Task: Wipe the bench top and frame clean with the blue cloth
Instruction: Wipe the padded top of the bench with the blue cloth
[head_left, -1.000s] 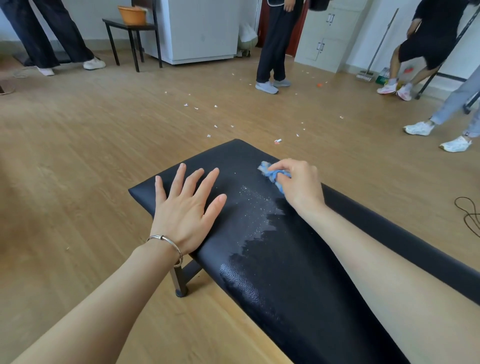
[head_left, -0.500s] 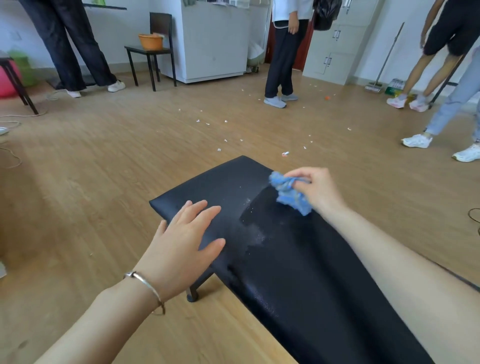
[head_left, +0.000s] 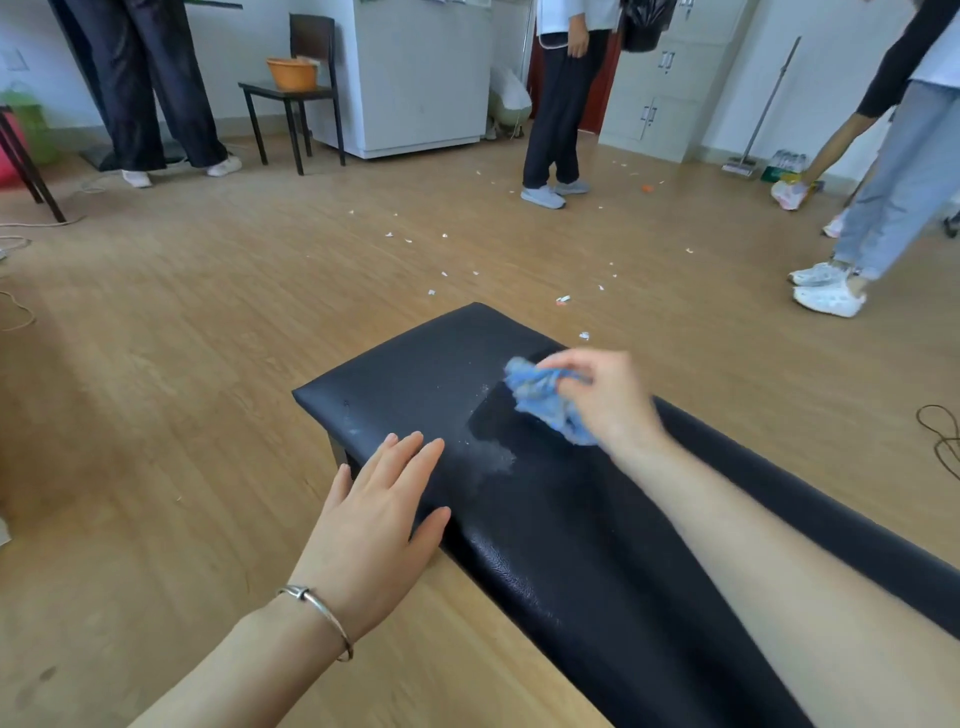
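Right fingers (head_left: 569, 366) pinch the blue cloth (head_left: 545, 402), bunched in your right hand (head_left: 608, 400) toward the far end of the surface (head_left: 571, 551); contact or just above, can't tell; left fingers (head_left: 415, 454) straight, left hand (head_left: 374, 519) flat on the near edge; reads as mid-wipe; spread the cloth flatter, press down, overlap strokes through the pale dusty patch (head_left: 493, 460); cloth crumpled, small; top black, textured, glossier nearer you; frame leg (head_left: 340, 457) barely visible.
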